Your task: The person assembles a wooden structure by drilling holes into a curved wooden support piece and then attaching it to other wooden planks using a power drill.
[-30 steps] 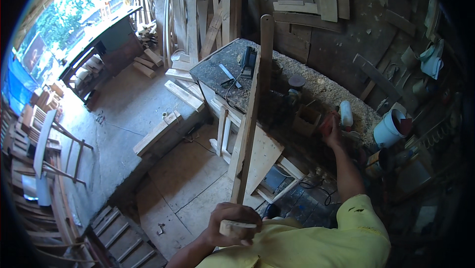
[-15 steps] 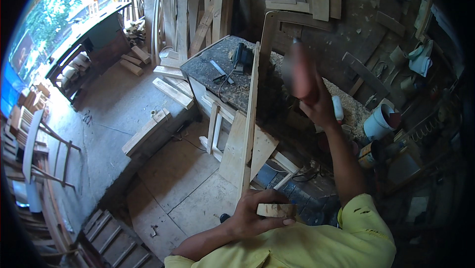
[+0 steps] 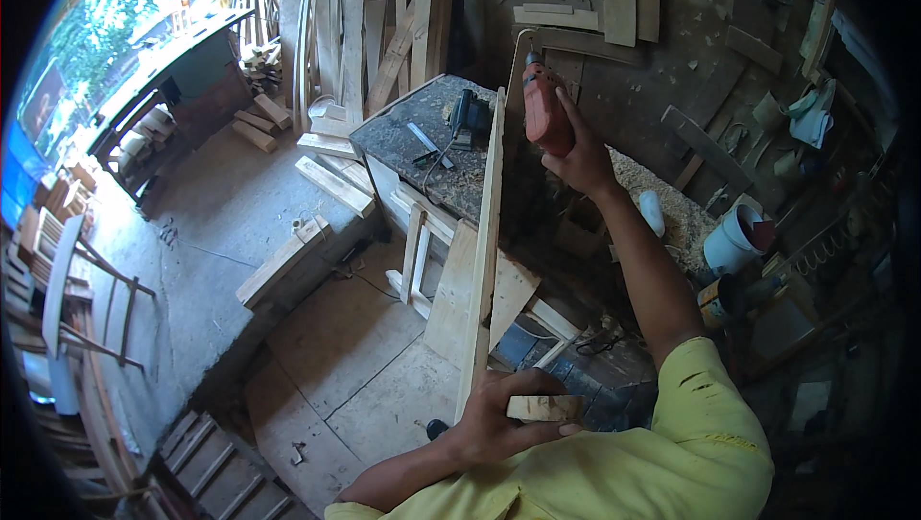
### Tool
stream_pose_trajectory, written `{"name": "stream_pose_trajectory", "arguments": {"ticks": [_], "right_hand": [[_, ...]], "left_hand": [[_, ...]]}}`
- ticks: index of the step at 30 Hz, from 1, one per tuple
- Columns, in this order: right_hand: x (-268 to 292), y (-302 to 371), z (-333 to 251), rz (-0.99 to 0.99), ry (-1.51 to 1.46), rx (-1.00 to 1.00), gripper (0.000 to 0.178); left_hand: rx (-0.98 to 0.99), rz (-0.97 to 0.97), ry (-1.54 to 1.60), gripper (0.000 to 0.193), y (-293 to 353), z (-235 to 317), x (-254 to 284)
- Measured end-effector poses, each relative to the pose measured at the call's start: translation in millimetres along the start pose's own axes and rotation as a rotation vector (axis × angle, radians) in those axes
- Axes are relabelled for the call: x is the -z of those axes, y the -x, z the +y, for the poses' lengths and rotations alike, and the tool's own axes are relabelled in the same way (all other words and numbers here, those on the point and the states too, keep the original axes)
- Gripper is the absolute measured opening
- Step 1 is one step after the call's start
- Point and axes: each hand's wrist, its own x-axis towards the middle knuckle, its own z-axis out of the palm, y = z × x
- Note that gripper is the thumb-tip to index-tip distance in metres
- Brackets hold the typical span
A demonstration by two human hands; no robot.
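Since the frame half a second earlier, the red drill (image 3: 547,117) has swung farther and slightly left, with the right hand (image 3: 582,160) carrying it; the left hand (image 3: 499,419) has barely shifted.

Nearest, the left hand is closed round the near end of a long wooden piece (image 3: 481,328), which runs away from the body toward the far side; a pale wood end (image 3: 544,409) shows within the curl of its fingers, though whether it belongs to that same piece I cannot tell; beyond and to the left, a pale wooden frame (image 3: 413,256) stands low beside the dark bench (image 3: 384,127), which bears a power tool (image 3: 470,117) and a metal square (image 3: 432,146); right of the wood, the right hand is wrapped round the drill, its nose pointing far, over the rounded far end of an upright-looking wooden piece (image 3: 516,79); contact between bit and wood cannot be made out.

By my reading, the step in hand is lining up the drill at that far end; the next move calls for a steady left hold, the bit set squarely, then even pressure.
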Motion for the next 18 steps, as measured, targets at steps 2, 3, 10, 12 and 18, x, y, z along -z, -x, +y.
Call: {"name": "stream_pose_trajectory", "arguments": {"ticks": [2, 3, 10, 12, 18], "right_hand": [[-0.9, -2.1, 3.2, -0.006, -0.006, -0.030, 0.106], [-1.1, -3.1, 5.4, -0.005, -0.006, -0.029, 0.106], [3.0, -9.1, 7.3, 0.002, 0.022, -0.005, 0.104], [3.3, -8.9, 6.7, -0.021, 0.006, -0.022, 0.104], [2.0, -14.9, 18.7, 0.001, 0.021, -0.041, 0.104]], "left_hand": [[0.012, 0.003, 0.006, 0.035, -0.6, 0.3, -0.7], [-0.006, 0.007, 0.009, 0.035, -1.0, -0.3, -0.9], [0.008, 0.022, 0.032, 0.034, -1.6, 0.9, -4.2], [0.002, 0.015, 0.024, 0.034, -2.6, 0.1, -4.5], [-0.013, 0.031, 0.013, 0.034, -3.9, -1.7, -10.1]]}}
